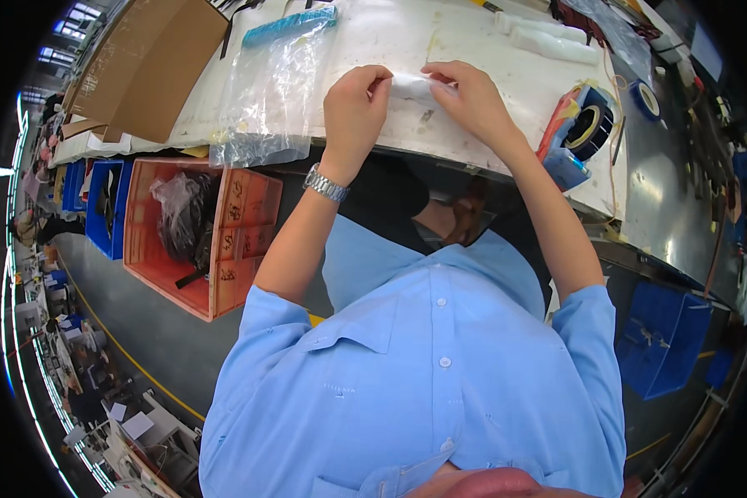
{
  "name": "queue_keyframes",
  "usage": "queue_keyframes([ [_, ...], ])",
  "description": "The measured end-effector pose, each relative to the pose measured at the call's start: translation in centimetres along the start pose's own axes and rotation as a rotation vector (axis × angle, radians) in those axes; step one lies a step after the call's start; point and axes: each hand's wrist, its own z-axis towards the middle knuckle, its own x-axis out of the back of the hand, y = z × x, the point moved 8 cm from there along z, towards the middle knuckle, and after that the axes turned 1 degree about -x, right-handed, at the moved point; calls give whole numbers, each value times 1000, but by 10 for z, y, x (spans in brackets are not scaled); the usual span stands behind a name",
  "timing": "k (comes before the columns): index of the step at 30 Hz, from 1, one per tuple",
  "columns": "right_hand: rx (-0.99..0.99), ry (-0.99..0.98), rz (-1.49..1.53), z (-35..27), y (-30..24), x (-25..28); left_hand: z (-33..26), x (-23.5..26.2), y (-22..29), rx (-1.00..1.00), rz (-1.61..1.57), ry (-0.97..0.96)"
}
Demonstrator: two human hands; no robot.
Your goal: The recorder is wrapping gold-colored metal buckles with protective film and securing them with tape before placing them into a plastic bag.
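Observation:
Both my hands are over the near part of the white worktable (pixel 373 37), holding a small white wrapped bundle (pixel 410 85) between them. My left hand (pixel 358 108) has its fingers closed at the bundle's left end. At the other end, the thumb and fingers of my right hand (pixel 471 95) pinch it. What lies inside the white wrapping I cannot make out. Left of my left hand lies a clear plastic bag (pixel 274 91) with a teal strip (pixel 290 25) along its top, its lower part hanging over the table edge.
A tape dispenser (pixel 577 133) stands on the table to the right, with a blue tape roll (pixel 644 100) beyond it. White rolled bundles (pixel 552 43) lie at the back. A cardboard box (pixel 141 70) is at the left. Below are an orange crate (pixel 232 241) and a blue bin (pixel 664 340).

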Motion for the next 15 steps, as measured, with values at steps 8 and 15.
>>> queue_keyframes([
  [8,-144,60,-49,13,18,6,-6,-7,1,-104,43,61],
  [15,-135,88,-84,22,17,9,1,-31,-2,19,41,18],
])
